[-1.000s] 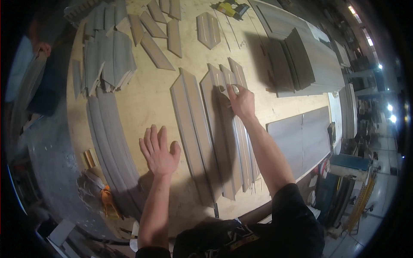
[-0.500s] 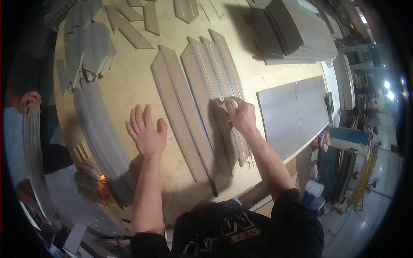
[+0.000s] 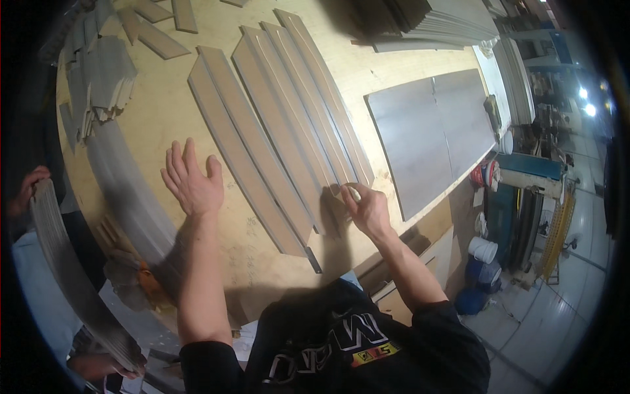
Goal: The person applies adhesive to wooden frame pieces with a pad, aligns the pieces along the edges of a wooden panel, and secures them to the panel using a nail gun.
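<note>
Since a second ago, your right hand point(image 3: 369, 209) has come down the strips point(image 3: 272, 111) toward you, from near their far tips almost to the near ends. Your view has shifted too, so all the strips sit further up and left in it. The co-worker's stack point(image 3: 62, 253), at the left edge, shows more fully now.

Your hands are apart. The right is closed around a small pale tube point(image 3: 355, 194), its tip down at a strip's near end. The left point(image 3: 193, 180) is spread and empty beside the strips; whether it presses on the table point(image 3: 357, 59) you cannot tell from here. The strips lie side by side on the table in front of you, with a pale bead point(image 3: 270, 69) along some of them.

To do this well, judging by the look of it, keep your squeeze and pace even, and ease off just before the end so that nothing pools there. Hold the tip in line with the strip, and keep your wrist clear of the wet beads.
</note>
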`<control>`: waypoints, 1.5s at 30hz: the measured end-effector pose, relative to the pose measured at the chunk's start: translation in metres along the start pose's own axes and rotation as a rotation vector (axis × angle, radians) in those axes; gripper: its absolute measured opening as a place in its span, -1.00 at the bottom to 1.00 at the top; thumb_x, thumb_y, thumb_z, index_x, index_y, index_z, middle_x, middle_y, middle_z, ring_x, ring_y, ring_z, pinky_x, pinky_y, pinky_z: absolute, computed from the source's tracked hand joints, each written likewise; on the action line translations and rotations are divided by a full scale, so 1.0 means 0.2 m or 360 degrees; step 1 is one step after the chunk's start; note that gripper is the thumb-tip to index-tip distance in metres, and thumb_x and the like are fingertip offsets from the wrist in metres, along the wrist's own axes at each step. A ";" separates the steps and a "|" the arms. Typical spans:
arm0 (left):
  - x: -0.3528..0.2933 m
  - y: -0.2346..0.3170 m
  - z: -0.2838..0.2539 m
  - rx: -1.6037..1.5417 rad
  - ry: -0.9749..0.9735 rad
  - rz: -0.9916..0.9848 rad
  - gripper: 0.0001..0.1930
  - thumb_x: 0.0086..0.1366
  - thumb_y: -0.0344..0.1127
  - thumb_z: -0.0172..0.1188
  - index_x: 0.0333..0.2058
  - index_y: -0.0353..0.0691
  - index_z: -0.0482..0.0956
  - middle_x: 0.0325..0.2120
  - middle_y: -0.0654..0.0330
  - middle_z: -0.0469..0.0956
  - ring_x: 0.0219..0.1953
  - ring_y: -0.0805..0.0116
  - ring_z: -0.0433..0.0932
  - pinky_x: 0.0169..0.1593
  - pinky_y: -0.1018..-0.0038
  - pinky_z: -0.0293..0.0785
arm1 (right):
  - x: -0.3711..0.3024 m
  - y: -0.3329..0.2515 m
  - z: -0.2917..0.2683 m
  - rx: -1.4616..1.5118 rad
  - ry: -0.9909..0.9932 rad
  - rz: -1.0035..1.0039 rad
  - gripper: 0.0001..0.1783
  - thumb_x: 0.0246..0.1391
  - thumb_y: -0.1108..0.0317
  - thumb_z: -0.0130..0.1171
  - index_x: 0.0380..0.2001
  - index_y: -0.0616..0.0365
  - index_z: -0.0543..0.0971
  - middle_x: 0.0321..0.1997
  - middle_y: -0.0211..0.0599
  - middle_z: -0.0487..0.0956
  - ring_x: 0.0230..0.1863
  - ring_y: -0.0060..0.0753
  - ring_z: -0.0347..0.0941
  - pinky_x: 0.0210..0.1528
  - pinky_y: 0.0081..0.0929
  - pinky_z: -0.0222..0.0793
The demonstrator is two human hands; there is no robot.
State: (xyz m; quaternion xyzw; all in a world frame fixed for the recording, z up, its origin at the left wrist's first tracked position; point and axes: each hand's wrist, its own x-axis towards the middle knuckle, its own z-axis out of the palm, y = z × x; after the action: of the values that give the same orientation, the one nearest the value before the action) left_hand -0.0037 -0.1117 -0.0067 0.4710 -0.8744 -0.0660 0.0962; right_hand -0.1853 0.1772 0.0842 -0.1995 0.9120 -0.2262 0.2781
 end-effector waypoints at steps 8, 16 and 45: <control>-0.02 0.00 0.01 0.0011 -0.0029 -0.0016 -0.37 0.46 0.04 0.03 0.42 0.05 0.21 0.45 0.11 0.11 0.52 0.14 -0.02 0.54 -0.04 -0.19 | -0.15 0.13 0.04 -0.0151 0.0136 -0.0164 -0.71 0.30 0.15 0.23 -0.17 0.13 0.73 -0.50 0.03 0.66 -0.49 -0.07 0.66 -0.39 -0.30 0.55; 0.02 0.00 0.02 -0.0029 0.0087 0.0036 -0.40 0.41 -0.04 0.10 0.37 -0.05 0.30 0.41 0.03 0.17 0.49 0.03 0.06 0.51 -0.08 -0.08 | -0.01 0.03 -0.12 0.0387 0.0138 -0.0062 -0.62 0.30 0.05 0.21 -0.10 0.14 0.73 -0.47 -0.20 0.73 -0.51 -0.47 0.64 -0.39 -0.45 0.54; 0.05 0.00 -0.09 -0.0286 -0.0030 0.0169 -0.50 0.26 -0.20 0.18 0.19 -0.07 0.49 0.31 0.11 0.33 0.41 0.07 0.21 0.48 0.00 0.09 | 1.33 -1.02 0.24 -0.0077 0.0279 -0.0711 -0.51 0.33 -0.08 0.12 -0.22 0.18 0.70 -0.61 0.05 0.57 -0.51 0.06 0.57 -0.37 -0.10 0.44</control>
State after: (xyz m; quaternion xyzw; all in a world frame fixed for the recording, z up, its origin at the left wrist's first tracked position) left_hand -0.0054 -0.1208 0.0112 0.4128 -0.8895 -0.1433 0.1332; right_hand -0.3120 -0.1352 0.0435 -0.3826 0.8710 -0.2767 0.1361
